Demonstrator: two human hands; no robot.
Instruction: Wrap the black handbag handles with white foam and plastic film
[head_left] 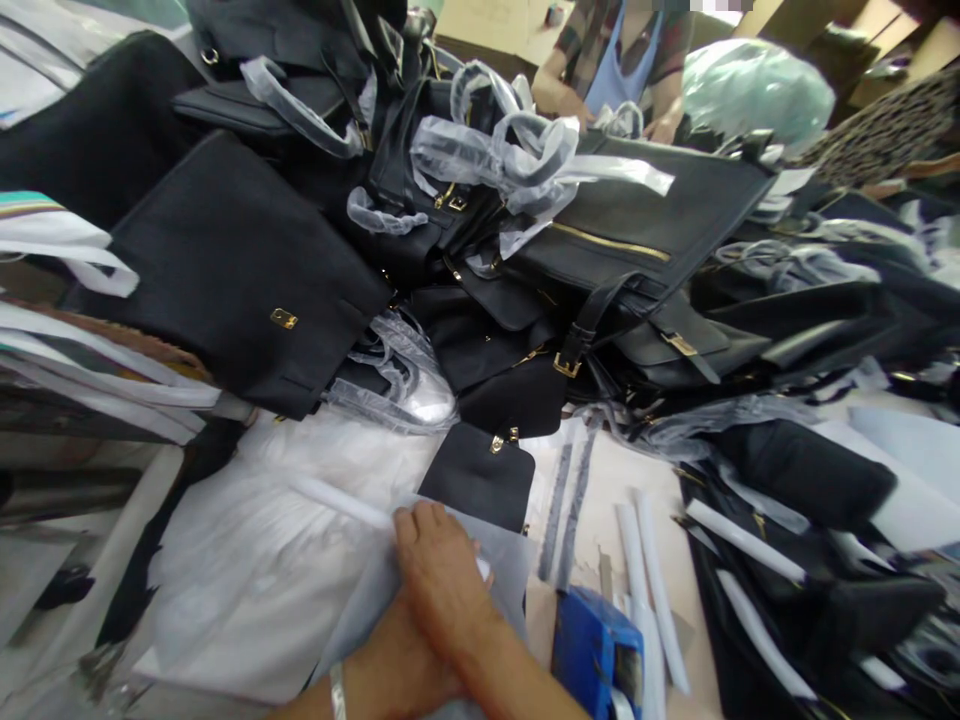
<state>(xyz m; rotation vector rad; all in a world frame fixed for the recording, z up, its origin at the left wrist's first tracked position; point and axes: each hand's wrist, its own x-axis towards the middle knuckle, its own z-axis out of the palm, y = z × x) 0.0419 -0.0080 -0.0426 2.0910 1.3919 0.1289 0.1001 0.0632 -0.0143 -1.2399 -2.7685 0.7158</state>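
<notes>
My right hand (441,555) crosses over my left wrist, its fingers curled round a slim white tube (341,500) that sticks out to the left. A short white end shows at the right side of the hand. My left hand (420,640), below a bracelet on the forearm, lies mostly under the right one, so its fingers are hidden. Beneath both hands is a translucent sheet (364,615), partly covering a small black bag (484,475) with gold fittings. A heap of thin white wrapping sheets (247,540) lies to the left.
Black bags (240,260) with plastic-wrapped handles (510,150) pile up at the back. A blue tape dispenser (596,650) stands at right, near several white tubes (649,590). More black bags (810,470) lie far right. Another person (615,60) stands behind the pile.
</notes>
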